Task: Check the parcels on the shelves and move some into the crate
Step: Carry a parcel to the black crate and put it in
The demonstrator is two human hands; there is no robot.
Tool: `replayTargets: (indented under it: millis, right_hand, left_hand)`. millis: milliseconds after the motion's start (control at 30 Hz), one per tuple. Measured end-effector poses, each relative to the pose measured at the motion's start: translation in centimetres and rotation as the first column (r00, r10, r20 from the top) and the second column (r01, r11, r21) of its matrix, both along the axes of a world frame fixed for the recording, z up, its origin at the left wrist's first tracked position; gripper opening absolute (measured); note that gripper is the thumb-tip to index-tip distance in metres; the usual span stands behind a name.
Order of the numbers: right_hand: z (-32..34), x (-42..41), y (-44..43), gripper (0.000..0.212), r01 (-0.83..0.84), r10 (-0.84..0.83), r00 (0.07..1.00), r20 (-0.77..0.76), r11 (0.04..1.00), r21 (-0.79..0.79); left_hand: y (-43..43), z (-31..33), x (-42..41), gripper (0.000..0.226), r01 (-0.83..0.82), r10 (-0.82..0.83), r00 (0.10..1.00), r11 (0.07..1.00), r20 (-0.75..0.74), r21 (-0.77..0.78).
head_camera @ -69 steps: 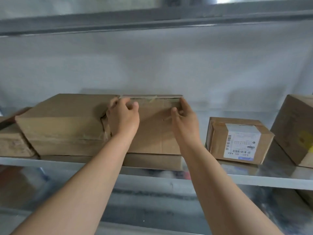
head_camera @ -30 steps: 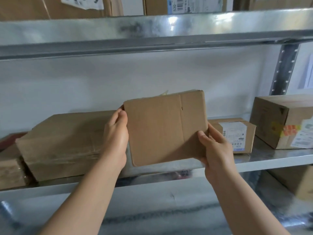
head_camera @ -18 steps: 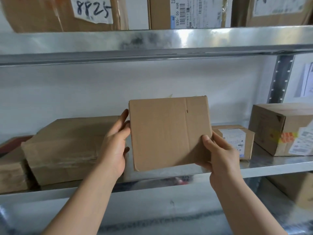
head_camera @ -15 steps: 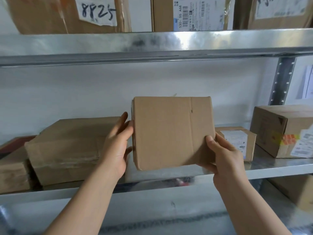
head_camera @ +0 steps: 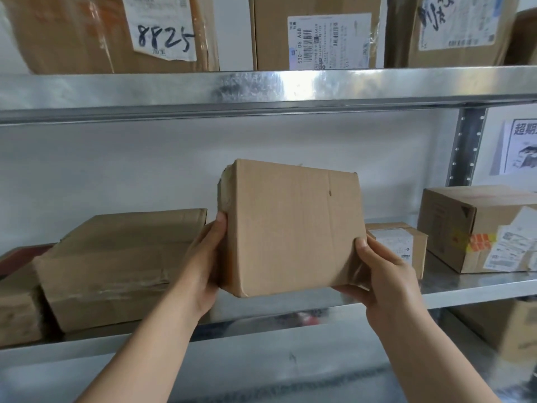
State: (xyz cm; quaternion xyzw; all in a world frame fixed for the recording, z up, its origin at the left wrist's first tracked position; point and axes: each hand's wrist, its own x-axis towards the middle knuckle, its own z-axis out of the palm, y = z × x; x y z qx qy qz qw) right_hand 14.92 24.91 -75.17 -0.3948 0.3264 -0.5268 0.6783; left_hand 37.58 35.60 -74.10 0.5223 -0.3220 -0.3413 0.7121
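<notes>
While both hands are holding it up in front of the middle shelf, the plain cardboard parcel is hanging in the air, clear of the shelf surface. Its unlabelled brown face is facing the camera and its top edge is sloping slightly down to the right. The left hand is gripping the parcel's left side, thumb lying along the front edge and fingers wrapping behind, out of sight. The right hand is gripping the lower right corner, thumb pressing on the front face and fingers curling underneath. On the shelf behind, a wide flat parcel is lying to the left, just beside the left hand. A small labelled parcel is sitting at the right, partly hidden by the held one. Farther right, a bigger box with orange tape and white labels is resting near the perforated upright post. Above the upper shelf beam, a box marked 8825 and a box with a barcode label are standing side by side. A printed notice is hanging on the wall at the far right.
</notes>
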Motion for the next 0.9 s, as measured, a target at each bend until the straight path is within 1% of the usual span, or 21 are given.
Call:
replayTargets:
  millis: [67, 133, 233, 300, 333, 367, 400, 433, 467, 567, 667, 733, 800, 833, 900]
  right_hand:
    - [0.0, 0.1, -0.1, 0.023, 0.004, -0.005, 1.000, -0.012, 1.000, -0.005]
    - [-0.1, 0.4, -0.3, 0.022, -0.008, 0.008, 1.000, -0.029, 1.000, -0.027]
    - [-0.2, 1.1, -0.5, 0.014, -0.036, 0.028, 0.996, -0.082, 0.995, -0.097]
    - [-0.4, 1.7, -0.4, 0.009, -0.040, 0.016, 0.991, -0.132, 0.983, -0.177]
    - [-0.5, 2.0, -0.4, 0.013, -0.033, -0.002, 0.988, -0.157, 0.975, -0.220]
    - [-0.6, 2.4, -0.4, 0.025, -0.021, -0.026, 0.983, -0.181, 0.966, -0.258]
    - [-0.9, 2.6, -0.5, 0.046, -0.009, -0.057, 0.974, -0.220, 0.957, -0.289]
    - [-1.0, 2.9, -0.4, 0.062, -0.001, -0.092, 0.956, -0.278, 0.949, -0.316]
    - [-0.9, 3.1, 0.0, 0.069, -0.011, -0.112, 0.938, -0.327, 0.936, -0.353]
    - [-0.7, 3.7, 1.3, 0.062, -0.077, -0.128, 0.915, -0.382, 0.875, -0.478]
    - [-0.4, 3.9, 2.6, 0.073, -0.146, -0.081, 0.911, -0.405, 0.855, -0.498]
    - [-0.4, 4.1, 3.2, 0.073, -0.191, -0.035, 0.914, -0.405, 0.842, -0.504]
    - [-0.5, 4.4, 3.9, 0.087, -0.248, 0.033, 0.917, -0.397, 0.827, -0.505]
    - [-0.7, 4.6, 4.2, 0.095, -0.268, 0.056, 0.919, -0.391, 0.817, -0.511]
    - [-0.9, 5.1, 4.6, 0.107, -0.284, 0.085, 0.925, -0.370, 0.802, -0.526]
  left_hand:
    - [-0.1, 0.1, -0.3, 0.080, 0.037, -0.037, 0.999, 0.999, -0.022, 0.007]
    - [-0.3, 0.1, -0.5, 0.082, 0.036, -0.036, 0.999, 0.999, -0.037, 0.007]
    - [-0.5, 0.0, -0.6, 0.082, -0.001, 0.000, 0.998, 1.000, -0.059, -0.014]
    - [-0.5, 0.1, -0.6, 0.082, -0.031, 0.029, 0.995, 0.999, -0.094, -0.024]
    - [-0.5, 0.1, -0.6, 0.082, -0.039, 0.035, 0.992, 0.999, -0.118, -0.031]
    - [-0.5, 0.1, -0.5, 0.083, -0.044, 0.038, 0.990, 0.998, -0.136, -0.039]
    - [-0.6, 0.1, -0.5, 0.085, -0.049, 0.042, 0.988, 0.998, -0.146, -0.044]
    - [-0.6, 0.1, -0.6, 0.087, -0.064, 0.058, 0.987, 0.997, -0.150, -0.041]
    - [-0.6, 0.2, -0.8, 0.088, -0.085, 0.079, 0.985, 0.996, -0.154, -0.033]
    - [-1.0, 0.2, -1.0, 0.085, -0.165, 0.163, 0.966, 0.986, -0.200, 0.005]
    - [-1.2, 0.3, -1.4, 0.076, -0.209, 0.206, 0.955, 0.978, -0.215, 0.006]
    - [-1.3, 0.4, -1.9, 0.062, -0.245, 0.236, 0.949, 0.969, -0.208, -0.020]
    - [-1.3, 0.6, -2.5, 0.045, -0.286, 0.273, 0.946, 0.957, -0.174, -0.050]
    - [-1.4, 0.6, -2.7, 0.041, -0.305, 0.294, 0.943, 0.951, -0.158, -0.051]
    - [-1.5, 0.6, -3.4, 0.042, -0.331, 0.326, 0.937, 0.943, -0.126, -0.025]
